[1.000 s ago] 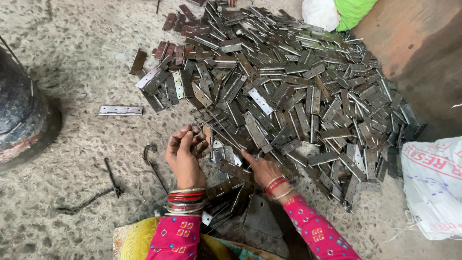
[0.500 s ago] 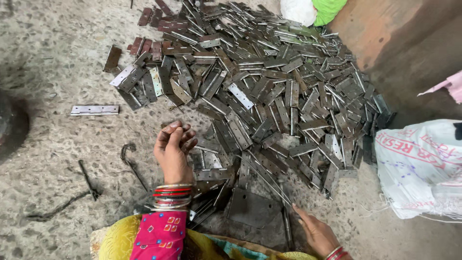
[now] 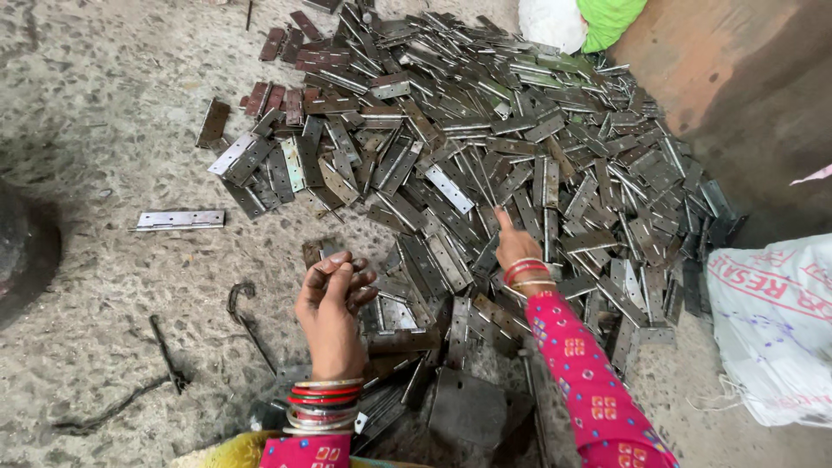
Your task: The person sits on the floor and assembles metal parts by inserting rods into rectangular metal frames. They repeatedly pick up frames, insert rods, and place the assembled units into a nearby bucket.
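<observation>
nearest, left hand [image 3: 334, 299] curls loosely, fingers bunched, contents not discernible. right hand [image 3: 515, 246] reaches out, forefinger extended, over the hinge pile [image 3: 485, 165] on the floor [image 3: 104, 104]. hinges judged stiff, heavy, sharp-edged; grip by flat leaves.

head cam | steep downward view | close above floor [image 3: 104, 113] | single view
</observation>
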